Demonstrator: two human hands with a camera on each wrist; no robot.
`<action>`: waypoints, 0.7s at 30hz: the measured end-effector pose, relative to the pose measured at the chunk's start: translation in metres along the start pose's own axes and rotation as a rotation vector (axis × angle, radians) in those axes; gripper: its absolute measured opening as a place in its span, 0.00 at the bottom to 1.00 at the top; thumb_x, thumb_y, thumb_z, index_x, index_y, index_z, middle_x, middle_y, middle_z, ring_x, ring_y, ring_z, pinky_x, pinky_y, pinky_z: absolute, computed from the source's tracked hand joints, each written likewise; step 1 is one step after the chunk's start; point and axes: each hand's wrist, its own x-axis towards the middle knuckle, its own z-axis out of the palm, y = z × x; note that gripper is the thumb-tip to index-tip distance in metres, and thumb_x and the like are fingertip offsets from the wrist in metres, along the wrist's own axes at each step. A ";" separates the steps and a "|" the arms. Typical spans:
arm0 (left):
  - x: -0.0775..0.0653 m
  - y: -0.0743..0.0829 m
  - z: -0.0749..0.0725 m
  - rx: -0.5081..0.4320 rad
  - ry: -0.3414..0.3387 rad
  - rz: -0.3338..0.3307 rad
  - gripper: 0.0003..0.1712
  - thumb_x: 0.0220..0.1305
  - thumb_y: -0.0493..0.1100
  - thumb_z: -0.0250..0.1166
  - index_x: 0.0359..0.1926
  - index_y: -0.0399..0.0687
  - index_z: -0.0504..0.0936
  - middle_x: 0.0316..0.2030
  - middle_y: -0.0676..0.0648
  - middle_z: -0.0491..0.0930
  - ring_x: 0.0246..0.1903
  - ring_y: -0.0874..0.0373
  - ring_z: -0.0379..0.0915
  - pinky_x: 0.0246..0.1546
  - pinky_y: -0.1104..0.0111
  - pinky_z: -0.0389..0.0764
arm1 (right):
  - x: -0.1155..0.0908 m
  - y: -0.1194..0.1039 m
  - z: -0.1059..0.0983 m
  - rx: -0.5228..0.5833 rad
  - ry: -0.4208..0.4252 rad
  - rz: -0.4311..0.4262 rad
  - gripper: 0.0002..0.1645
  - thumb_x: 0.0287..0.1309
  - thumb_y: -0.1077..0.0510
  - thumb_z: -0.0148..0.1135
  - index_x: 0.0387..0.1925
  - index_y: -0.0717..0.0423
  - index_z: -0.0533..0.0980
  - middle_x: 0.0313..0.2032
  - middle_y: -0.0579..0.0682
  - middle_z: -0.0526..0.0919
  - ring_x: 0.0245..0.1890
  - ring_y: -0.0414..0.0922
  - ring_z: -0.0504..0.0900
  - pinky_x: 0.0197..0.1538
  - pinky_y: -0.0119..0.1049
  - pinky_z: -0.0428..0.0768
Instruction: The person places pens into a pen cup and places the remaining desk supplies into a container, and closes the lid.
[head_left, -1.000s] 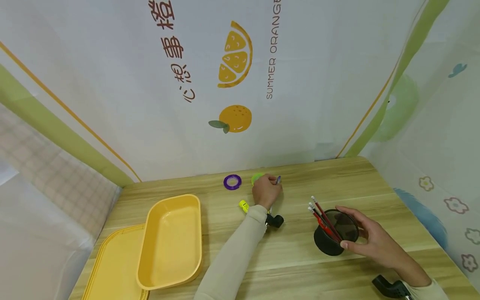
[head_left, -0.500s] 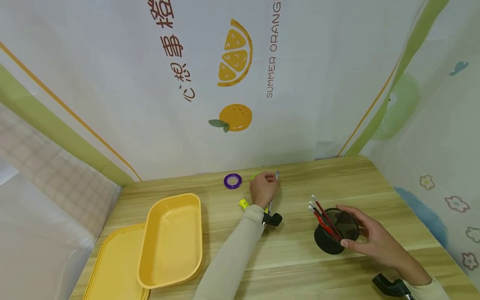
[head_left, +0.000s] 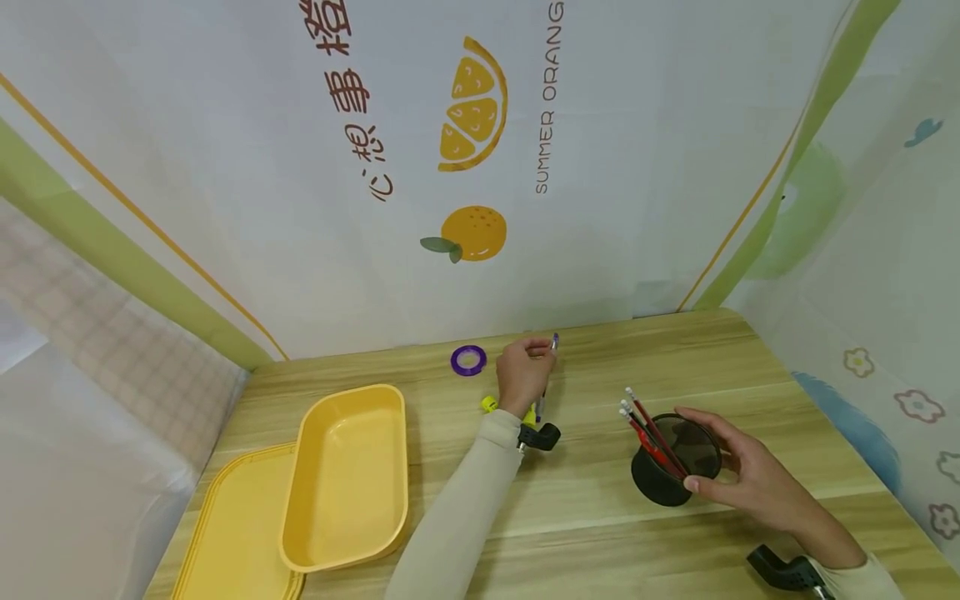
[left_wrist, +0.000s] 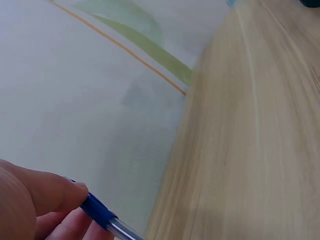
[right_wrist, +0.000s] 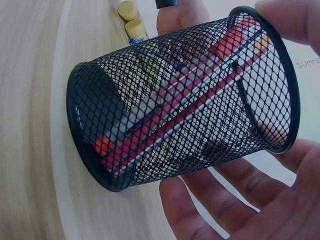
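Left hand (head_left: 523, 379): while it is near the tabletop's (head_left: 577, 500) back edge, it pinches a pen (head_left: 555, 341), nearly closed.
Right hand (head_left: 753, 483): widely curled, holding a mesh cup (head_left: 655, 486).

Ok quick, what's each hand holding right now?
Left hand: closed, pinching a blue pen.
Right hand: closed around the mesh cup.

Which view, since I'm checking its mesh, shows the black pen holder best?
Right wrist: the black pen holder fills much of that view, mesh and both ends clear. Head shows it smaller, from above; left wrist, only a dark corner patch I can't identify.
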 end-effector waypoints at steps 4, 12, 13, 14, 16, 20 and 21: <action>-0.001 -0.001 -0.004 -0.019 -0.005 0.005 0.09 0.70 0.45 0.72 0.49 0.53 0.91 0.41 0.52 0.92 0.31 0.64 0.87 0.30 0.69 0.85 | 0.000 -0.001 0.000 -0.001 0.002 0.000 0.50 0.58 0.67 0.76 0.78 0.57 0.64 0.66 0.51 0.78 0.53 0.38 0.85 0.51 0.29 0.82; -0.005 0.001 -0.011 -0.091 0.007 0.011 0.12 0.69 0.43 0.73 0.52 0.51 0.90 0.43 0.50 0.91 0.35 0.61 0.88 0.33 0.68 0.88 | 0.000 -0.002 0.000 -0.005 -0.001 0.008 0.50 0.58 0.66 0.76 0.79 0.56 0.64 0.65 0.51 0.77 0.53 0.38 0.84 0.51 0.29 0.82; -0.005 0.002 -0.012 -0.107 0.004 0.011 0.12 0.69 0.43 0.73 0.52 0.50 0.90 0.43 0.49 0.91 0.35 0.60 0.88 0.33 0.68 0.88 | 0.000 -0.002 0.000 -0.006 0.000 0.008 0.50 0.58 0.66 0.76 0.79 0.56 0.64 0.65 0.51 0.77 0.53 0.38 0.84 0.51 0.29 0.82; -0.006 0.003 -0.013 -0.121 0.000 0.010 0.12 0.69 0.42 0.73 0.52 0.50 0.90 0.43 0.49 0.91 0.35 0.60 0.88 0.33 0.68 0.88 | 0.000 -0.002 0.000 -0.007 0.000 0.009 0.50 0.58 0.66 0.76 0.79 0.56 0.64 0.65 0.51 0.77 0.53 0.38 0.84 0.51 0.29 0.82; -0.007 0.004 -0.015 -0.151 -0.007 0.007 0.13 0.69 0.42 0.73 0.52 0.49 0.90 0.44 0.48 0.90 0.34 0.59 0.88 0.33 0.67 0.89 | 0.000 -0.001 0.000 -0.009 0.001 0.011 0.50 0.58 0.66 0.76 0.79 0.55 0.64 0.66 0.50 0.77 0.53 0.38 0.84 0.51 0.29 0.82; -0.009 0.006 -0.018 -0.206 -0.020 -0.003 0.14 0.69 0.40 0.72 0.54 0.48 0.89 0.45 0.47 0.89 0.33 0.58 0.87 0.37 0.59 0.91 | 0.000 0.000 0.000 -0.008 0.002 0.011 0.50 0.58 0.66 0.76 0.79 0.55 0.64 0.66 0.50 0.77 0.53 0.38 0.84 0.51 0.29 0.82; -0.009 0.006 -0.019 -0.218 -0.022 -0.005 0.14 0.69 0.40 0.72 0.54 0.48 0.89 0.46 0.47 0.89 0.33 0.58 0.87 0.39 0.57 0.91 | 0.000 0.000 0.000 -0.008 0.002 0.011 0.50 0.58 0.66 0.76 0.79 0.55 0.64 0.66 0.50 0.77 0.53 0.38 0.84 0.51 0.29 0.82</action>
